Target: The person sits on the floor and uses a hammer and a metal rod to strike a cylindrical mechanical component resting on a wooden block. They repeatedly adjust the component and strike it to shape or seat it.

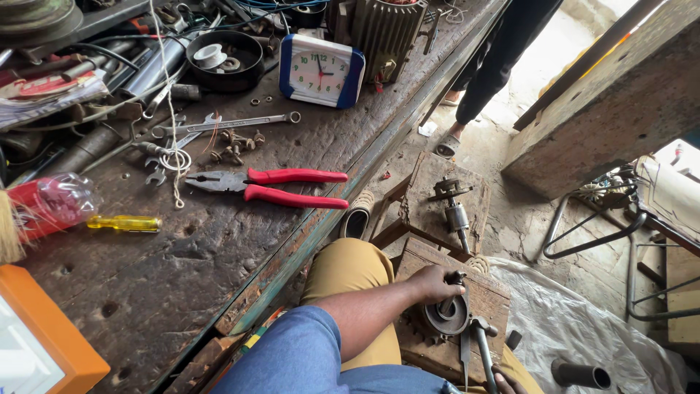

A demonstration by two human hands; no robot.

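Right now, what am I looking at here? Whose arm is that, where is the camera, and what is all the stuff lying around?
The one picture comes from a camera worn on a person's head, looking down, so the arm in the blue sleeve is their own. That left hand grips a small upright part on a round grey metal piece, which sits on a wooden block. Only the fingertips of the right hand show at the bottom edge, near a metal tool.

To the left is a worn wooden workbench. On it lie red-handled pliers, a yellow-handled screwdriver, a spanner, loose nuts and a small clock. A motor part stands on another block. Someone else's legs show at the top.
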